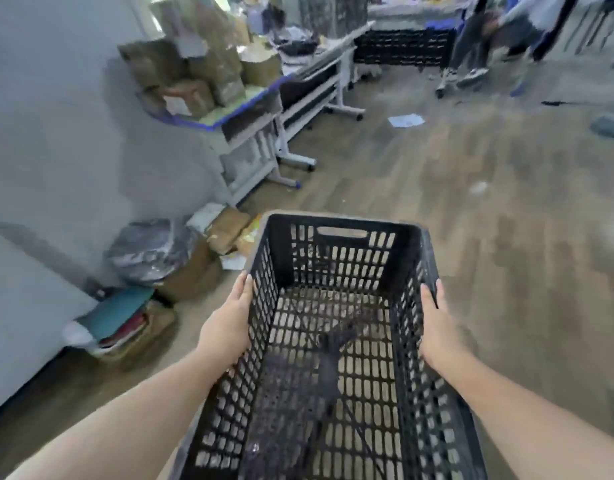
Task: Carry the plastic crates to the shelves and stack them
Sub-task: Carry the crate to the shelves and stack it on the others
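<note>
A black slatted plastic crate [336, 341] is held above bare wooden floor [489, 202]. The left hand [229, 327] grips its left rim, the right hand [435, 327] its right rim. Left of the crate, boxes [226, 226] and a desk [243, 133] line the wall; right of it, open floor.

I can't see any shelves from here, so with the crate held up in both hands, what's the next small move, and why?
Probably keep walking ahead over the open floor, veering slightly right. The black crate is already held by its long sides in the left hand and right hand, and boxes and bags crowd the left.
</note>
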